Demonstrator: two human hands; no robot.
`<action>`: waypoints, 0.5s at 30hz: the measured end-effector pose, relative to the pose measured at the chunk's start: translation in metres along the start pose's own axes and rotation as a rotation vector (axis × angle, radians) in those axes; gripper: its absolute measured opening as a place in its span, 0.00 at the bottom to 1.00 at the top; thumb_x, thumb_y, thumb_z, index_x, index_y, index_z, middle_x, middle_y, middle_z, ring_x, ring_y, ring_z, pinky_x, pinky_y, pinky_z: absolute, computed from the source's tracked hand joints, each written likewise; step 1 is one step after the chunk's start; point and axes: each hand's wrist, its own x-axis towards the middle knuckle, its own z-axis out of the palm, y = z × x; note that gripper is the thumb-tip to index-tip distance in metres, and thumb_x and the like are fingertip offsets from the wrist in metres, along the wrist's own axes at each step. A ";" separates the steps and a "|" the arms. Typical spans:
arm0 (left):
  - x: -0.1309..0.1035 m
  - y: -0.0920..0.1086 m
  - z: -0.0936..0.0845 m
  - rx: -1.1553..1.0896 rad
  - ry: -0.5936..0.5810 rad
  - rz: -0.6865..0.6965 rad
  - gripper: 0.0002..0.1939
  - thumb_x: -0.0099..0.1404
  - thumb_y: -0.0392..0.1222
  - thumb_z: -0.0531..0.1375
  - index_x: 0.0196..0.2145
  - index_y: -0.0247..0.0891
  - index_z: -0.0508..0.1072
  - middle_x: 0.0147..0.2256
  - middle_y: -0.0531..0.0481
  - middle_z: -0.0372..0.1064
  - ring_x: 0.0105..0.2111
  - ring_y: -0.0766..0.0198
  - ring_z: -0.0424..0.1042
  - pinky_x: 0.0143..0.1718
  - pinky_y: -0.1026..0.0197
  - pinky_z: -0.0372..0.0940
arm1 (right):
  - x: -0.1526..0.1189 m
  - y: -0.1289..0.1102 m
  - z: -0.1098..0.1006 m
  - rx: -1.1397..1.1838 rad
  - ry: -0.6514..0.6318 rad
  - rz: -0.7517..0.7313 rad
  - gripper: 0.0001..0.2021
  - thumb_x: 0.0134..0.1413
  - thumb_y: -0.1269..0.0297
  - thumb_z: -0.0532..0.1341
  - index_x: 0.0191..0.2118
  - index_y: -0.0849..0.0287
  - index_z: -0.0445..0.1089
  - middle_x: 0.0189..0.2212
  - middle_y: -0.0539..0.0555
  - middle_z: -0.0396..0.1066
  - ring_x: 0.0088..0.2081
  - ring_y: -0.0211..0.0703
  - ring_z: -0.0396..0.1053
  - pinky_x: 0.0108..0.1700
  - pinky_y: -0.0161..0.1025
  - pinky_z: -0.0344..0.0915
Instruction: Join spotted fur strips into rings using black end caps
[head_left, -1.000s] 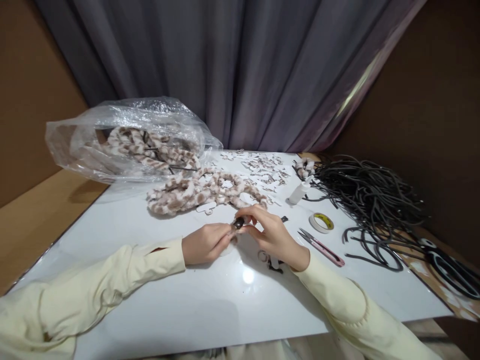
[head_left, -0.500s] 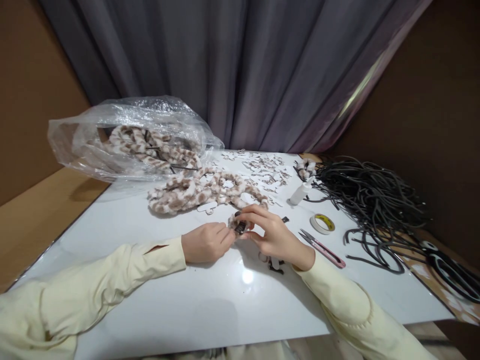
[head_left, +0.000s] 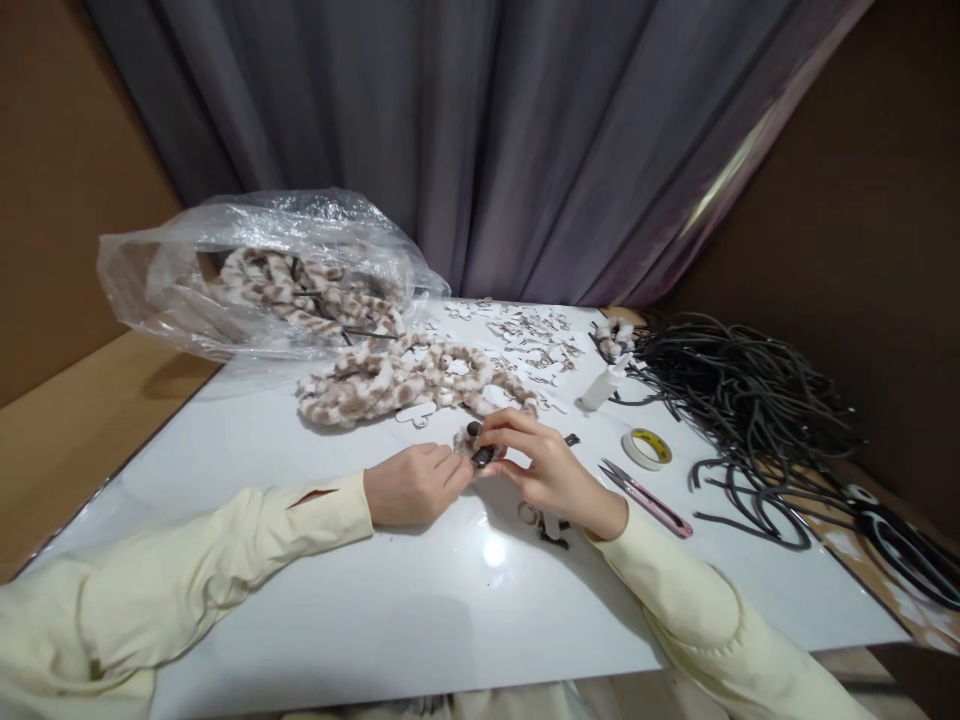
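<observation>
Between my hands, just above the table, is a small fluffy brown-and-white fabric piece (head_left: 462,441) with dark, cord-like parts (head_left: 484,457) at its middle. My left hand (head_left: 417,484) is closed at the left end of it, fingertips pinched together. From the other side my right hand (head_left: 553,466) reaches over, thumb and fingers closed on the piece near the dark parts. The fingers hide much of it. Behind my hands lie several fluffy brown-and-white fabric loops (head_left: 352,390). A white oval tag (head_left: 415,412) rests in front of them.
A clear plastic bag (head_left: 165,290) with more fluffy loops stands back left. Small cut-out shapes (head_left: 532,340) lie scattered behind. On the right are a white bottle (head_left: 602,388), a tape roll (head_left: 646,449), pink-handled thread snips (head_left: 646,497), piled black cords (head_left: 742,390) and black-handled scissors (head_left: 907,550).
The fingers of my right hand have shifted slightly, and more of the dark parts shows between the hands. The view has moved a little; the things on the table stay put.
</observation>
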 end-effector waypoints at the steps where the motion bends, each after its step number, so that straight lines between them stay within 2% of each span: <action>1: 0.000 0.000 0.001 -0.006 -0.002 -0.004 0.10 0.65 0.30 0.44 0.30 0.32 0.63 0.20 0.50 0.60 0.19 0.63 0.60 0.21 0.61 0.56 | 0.000 0.000 0.000 -0.005 -0.007 -0.003 0.06 0.56 0.68 0.57 0.39 0.61 0.67 0.39 0.59 0.64 0.37 0.41 0.65 0.36 0.38 0.68; 6: -0.002 0.002 0.003 -0.087 -0.018 -0.045 0.12 0.65 0.31 0.43 0.28 0.33 0.63 0.20 0.49 0.60 0.20 0.62 0.60 0.21 0.61 0.56 | -0.001 0.000 -0.001 -0.091 -0.027 -0.032 0.06 0.56 0.70 0.55 0.40 0.61 0.66 0.39 0.60 0.64 0.40 0.44 0.65 0.41 0.42 0.67; 9: 0.002 -0.001 -0.002 -0.279 -0.073 -0.149 0.14 0.66 0.32 0.42 0.27 0.34 0.64 0.22 0.47 0.62 0.22 0.62 0.61 0.24 0.60 0.56 | -0.002 0.000 -0.002 -0.120 -0.010 -0.054 0.07 0.57 0.71 0.53 0.40 0.60 0.65 0.39 0.60 0.64 0.40 0.44 0.65 0.42 0.43 0.67; 12: 0.009 -0.011 -0.010 -0.716 -0.130 -0.388 0.14 0.66 0.39 0.46 0.26 0.34 0.66 0.25 0.46 0.66 0.27 0.62 0.63 0.30 0.60 0.59 | -0.002 0.000 -0.002 -0.131 0.019 -0.095 0.08 0.57 0.72 0.53 0.42 0.60 0.64 0.40 0.60 0.63 0.42 0.45 0.65 0.42 0.44 0.67; 13: 0.011 -0.015 -0.013 -0.898 -0.143 -0.495 0.15 0.66 0.42 0.47 0.27 0.34 0.67 0.26 0.47 0.67 0.29 0.62 0.64 0.33 0.61 0.60 | -0.003 -0.001 -0.002 -0.135 0.025 -0.111 0.08 0.57 0.72 0.53 0.43 0.59 0.63 0.41 0.61 0.63 0.43 0.45 0.65 0.43 0.44 0.67; 15: 0.015 -0.023 -0.016 -1.226 -0.206 -0.723 0.19 0.67 0.47 0.46 0.27 0.32 0.69 0.27 0.48 0.67 0.29 0.64 0.65 0.33 0.62 0.60 | -0.003 -0.003 -0.002 -0.146 0.032 -0.142 0.10 0.57 0.73 0.53 0.45 0.60 0.63 0.42 0.62 0.63 0.45 0.46 0.64 0.45 0.45 0.66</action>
